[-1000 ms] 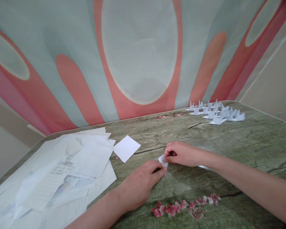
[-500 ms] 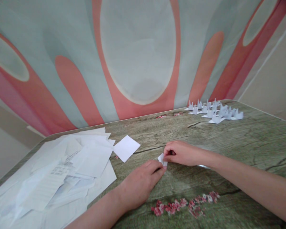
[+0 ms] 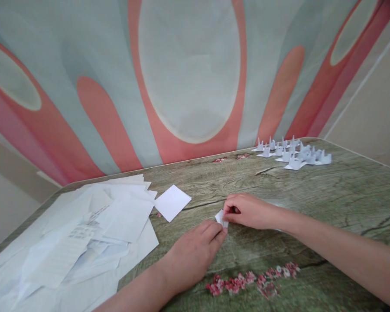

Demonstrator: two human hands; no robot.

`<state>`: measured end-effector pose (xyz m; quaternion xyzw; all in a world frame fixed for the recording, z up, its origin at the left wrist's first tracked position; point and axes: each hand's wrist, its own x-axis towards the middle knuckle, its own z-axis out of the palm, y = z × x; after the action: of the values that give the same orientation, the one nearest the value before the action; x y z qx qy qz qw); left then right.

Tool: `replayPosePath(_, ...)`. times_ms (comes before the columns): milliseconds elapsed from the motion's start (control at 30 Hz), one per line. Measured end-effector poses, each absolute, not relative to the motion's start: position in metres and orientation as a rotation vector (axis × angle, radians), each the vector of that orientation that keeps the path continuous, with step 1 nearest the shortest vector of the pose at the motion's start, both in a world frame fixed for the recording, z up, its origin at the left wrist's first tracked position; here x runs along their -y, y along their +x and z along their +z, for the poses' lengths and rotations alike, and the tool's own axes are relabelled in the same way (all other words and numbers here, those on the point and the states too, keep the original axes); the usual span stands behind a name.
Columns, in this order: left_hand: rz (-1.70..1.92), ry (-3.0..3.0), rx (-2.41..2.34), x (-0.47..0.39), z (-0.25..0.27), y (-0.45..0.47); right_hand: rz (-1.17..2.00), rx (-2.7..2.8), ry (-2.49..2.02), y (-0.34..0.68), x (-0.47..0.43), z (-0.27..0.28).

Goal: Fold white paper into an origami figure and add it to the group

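Between my hands, low over the table, is a small folded piece of white paper (image 3: 219,216). The fingertips of my left hand (image 3: 197,247) are closed on its near edge. My right hand (image 3: 242,210) pinches the same paper from the right, thumb against curled fingers. Much of the paper is hidden by the fingers, so its exact folds cannot be made out. Beyond my left hand lies a flat white square of paper (image 3: 173,203), turned like a diamond.
A loose heap of white paper sheets (image 3: 126,216), some printed, covers the table's left side. Several folded white paper cranes (image 3: 294,161) stand in a group at the far right. Pink flower prints (image 3: 235,282) mark the wood-grain table top (image 3: 341,195). A patterned wall covering (image 3: 188,86) rises behind.
Both hands stay on the folded paper in nearly the same place. My left fingers have shifted very slightly along it; the rest of the table looks the same.
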<state>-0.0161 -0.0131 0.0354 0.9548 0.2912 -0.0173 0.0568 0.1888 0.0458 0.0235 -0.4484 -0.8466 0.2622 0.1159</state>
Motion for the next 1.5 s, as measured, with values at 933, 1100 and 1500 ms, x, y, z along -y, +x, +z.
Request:
replayPosePath(933,-0.107,2.919,-0.906,0.015,0.036,-0.019,0.701,2.475,-1.371,0.184,-0.038,0.02)
replayPosePath(1100,-0.109,2.917,-0.916,0.015,0.036,-0.018,0.68,2.466,-1.383,0.184,-0.037,0.019)
replayPosePath(1500,-0.096,2.914,-0.915,0.015,0.036,-0.018,0.629,2.476,-1.417,0.181,-0.032,0.022)
